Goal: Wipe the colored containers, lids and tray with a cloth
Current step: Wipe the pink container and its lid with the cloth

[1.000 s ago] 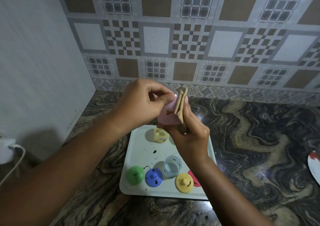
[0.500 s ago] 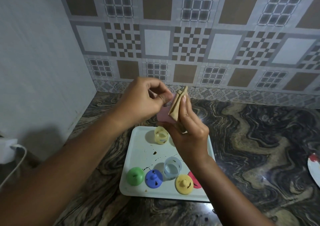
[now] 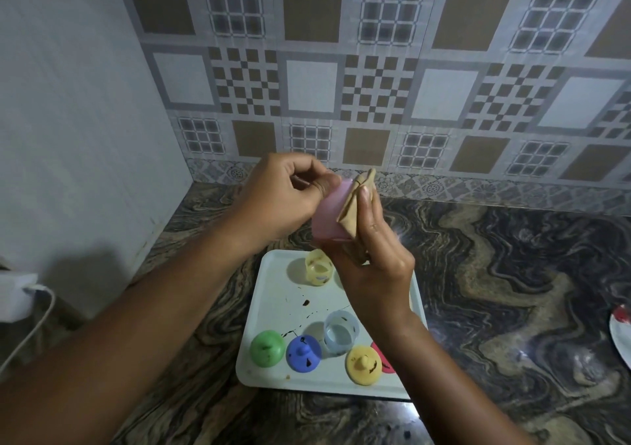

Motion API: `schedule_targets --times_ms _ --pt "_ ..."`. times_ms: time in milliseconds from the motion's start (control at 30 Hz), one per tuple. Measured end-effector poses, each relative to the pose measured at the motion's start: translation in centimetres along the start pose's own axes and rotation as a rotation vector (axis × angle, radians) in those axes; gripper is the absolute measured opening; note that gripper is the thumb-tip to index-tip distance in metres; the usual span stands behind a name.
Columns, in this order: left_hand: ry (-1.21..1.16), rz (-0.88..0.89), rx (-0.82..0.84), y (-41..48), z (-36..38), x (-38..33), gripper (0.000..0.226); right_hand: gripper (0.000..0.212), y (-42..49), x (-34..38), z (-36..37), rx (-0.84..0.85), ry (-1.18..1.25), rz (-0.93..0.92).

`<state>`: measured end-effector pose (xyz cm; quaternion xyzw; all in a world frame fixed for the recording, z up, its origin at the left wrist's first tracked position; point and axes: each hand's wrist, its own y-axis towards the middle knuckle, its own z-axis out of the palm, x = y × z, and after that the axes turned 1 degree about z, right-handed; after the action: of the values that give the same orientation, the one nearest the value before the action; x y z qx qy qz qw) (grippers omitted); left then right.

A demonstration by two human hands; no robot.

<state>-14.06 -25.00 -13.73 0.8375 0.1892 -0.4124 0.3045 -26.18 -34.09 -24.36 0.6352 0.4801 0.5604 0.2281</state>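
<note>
I find the left hand [image 3: 280, 199] curled round the pink container [image 3: 329, 216], which it holds in the air above the far end of the tray [image 3: 273, 294]. The right hand [image 3: 375, 267] pinches the folded cloth [image 3: 351, 209] and presses it against the container's right side. The brown smear seen on the pink wall a second ago no longer shows. I judge this container nearly clean. The tray and the yellow lid [image 3: 363, 365] at its near end remain spotted.

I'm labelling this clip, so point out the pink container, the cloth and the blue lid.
pink container [image 3: 328, 216], head view, on its side wall.
cloth [image 3: 349, 212], head view, on its folded face beside the container.
blue lid [image 3: 303, 356], head view, on its dome below the knob.
</note>
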Motion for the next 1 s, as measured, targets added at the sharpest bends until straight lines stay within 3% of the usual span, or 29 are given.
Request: schedule_targets --times_ms 133,267,400,500,600,733,900,1000 --pt "-0.115 -0.049 0.098 0.1 -0.5 0.1 0.033 0.083 0.1 -0.2 -0.7 -0.045 0.137 0.095" --pt "-0.357 -0.159 0.159 0.4 -0.7 0.1 0.016 0.081 0.7 -0.5 -1.3 -0.009 0.275 0.165" --pt "-0.15 -0.059 0.016 0.4 -0.3 -0.3 0.006 0.067 0.7 0.2 -0.7 -0.038 0.033 -0.001" --pt "0.01 0.052 -0.03 -0.1 0.1 -1.3 0.016 0.06 0.9 0.9 -0.5 -0.042 0.017 -0.025" --pt "-0.091 0.021 0.049 -0.2 -0.7 -1.7 0.032 0.061 1.0 0.6 -1.2 -0.07 0.053 -0.023" --pt "-0.227 -0.071 0.131 0.5 -1.6 -1.3 0.017 0.066 1.2 0.3 -1.3 -0.087 0.096 0.002" --pt "0.032 0.097 0.032 0.0 -0.7 -1.5 0.005 0.062 1.1 0.6 -0.7 -0.014 0.002 -0.053" --pt "0.014 0.151 0.005 -0.3 -0.4 -2.0 0.017 0.07 1.0 0.2 -0.9 -0.071 0.062 -0.003"
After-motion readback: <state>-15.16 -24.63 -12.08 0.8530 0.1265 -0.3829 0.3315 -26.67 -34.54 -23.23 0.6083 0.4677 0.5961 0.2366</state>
